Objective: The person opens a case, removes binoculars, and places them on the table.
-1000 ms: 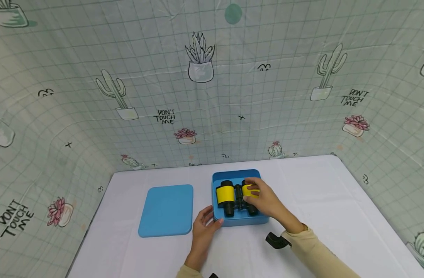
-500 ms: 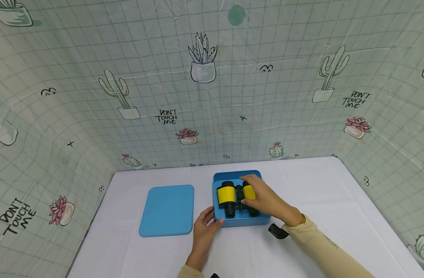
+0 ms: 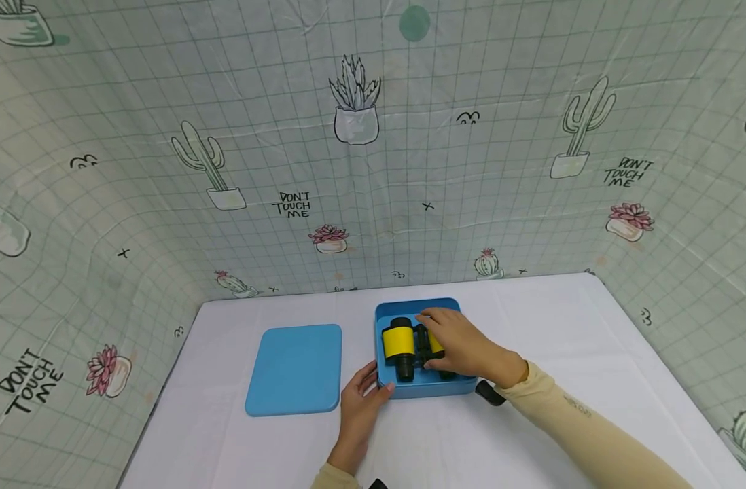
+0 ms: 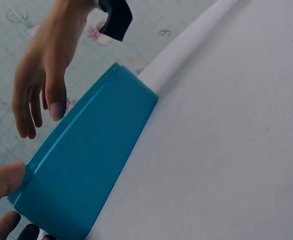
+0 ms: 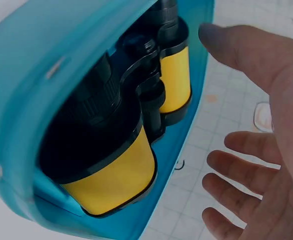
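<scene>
Beige sleeves [image 3: 593, 435] are reaching toward the blue box [image 3: 434, 389]. Your left hand [image 3: 359, 407] is gripping its near-left corner, thumb on the rim. Your right hand [image 3: 465, 343] is hovering above the box, fingers parted, over the black-and-yellow binoculars [image 3: 399, 343] lying inside it. Left of the box, a flat blue lid [image 3: 295, 370] is resting on the tabletop [image 3: 569, 339]; behind the box, a cactus-print cloth [image 3: 403, 170] is hanging.

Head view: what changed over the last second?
Right hand shifted left, farther over the binoculars, covering more of their right side; nothing visibly gripped or let go. Unchanged: left hand at the near-left corner of the blue box, binoculars inside it, blue lid to its left.
</scene>
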The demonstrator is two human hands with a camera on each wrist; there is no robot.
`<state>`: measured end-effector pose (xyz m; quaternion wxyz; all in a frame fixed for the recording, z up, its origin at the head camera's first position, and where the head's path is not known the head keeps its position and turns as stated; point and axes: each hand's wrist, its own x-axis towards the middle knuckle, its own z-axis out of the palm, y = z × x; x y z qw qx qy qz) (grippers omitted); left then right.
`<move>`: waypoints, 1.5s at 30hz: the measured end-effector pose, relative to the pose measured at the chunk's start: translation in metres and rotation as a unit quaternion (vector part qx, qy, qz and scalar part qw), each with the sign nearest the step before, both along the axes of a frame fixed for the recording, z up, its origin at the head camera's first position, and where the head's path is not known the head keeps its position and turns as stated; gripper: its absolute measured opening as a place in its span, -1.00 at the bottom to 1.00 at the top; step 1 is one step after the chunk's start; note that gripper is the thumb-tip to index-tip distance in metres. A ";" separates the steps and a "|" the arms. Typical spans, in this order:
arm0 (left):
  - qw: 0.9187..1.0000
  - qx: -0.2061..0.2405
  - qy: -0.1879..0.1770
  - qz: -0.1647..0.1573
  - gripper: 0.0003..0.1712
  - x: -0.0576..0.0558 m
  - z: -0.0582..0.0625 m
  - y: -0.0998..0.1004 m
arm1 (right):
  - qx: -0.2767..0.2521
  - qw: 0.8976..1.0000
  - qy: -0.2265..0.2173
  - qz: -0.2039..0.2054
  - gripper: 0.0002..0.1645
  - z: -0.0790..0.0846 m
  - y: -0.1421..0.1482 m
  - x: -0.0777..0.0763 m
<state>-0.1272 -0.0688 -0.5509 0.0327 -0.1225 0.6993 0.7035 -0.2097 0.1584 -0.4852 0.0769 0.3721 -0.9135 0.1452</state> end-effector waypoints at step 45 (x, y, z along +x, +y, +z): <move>1.000 -0.001 -0.007 -0.009 -0.28 0.000 0.002 -0.002 | 0.226 0.973 0.051 0.008 0.10 -0.008 -0.016 -0.016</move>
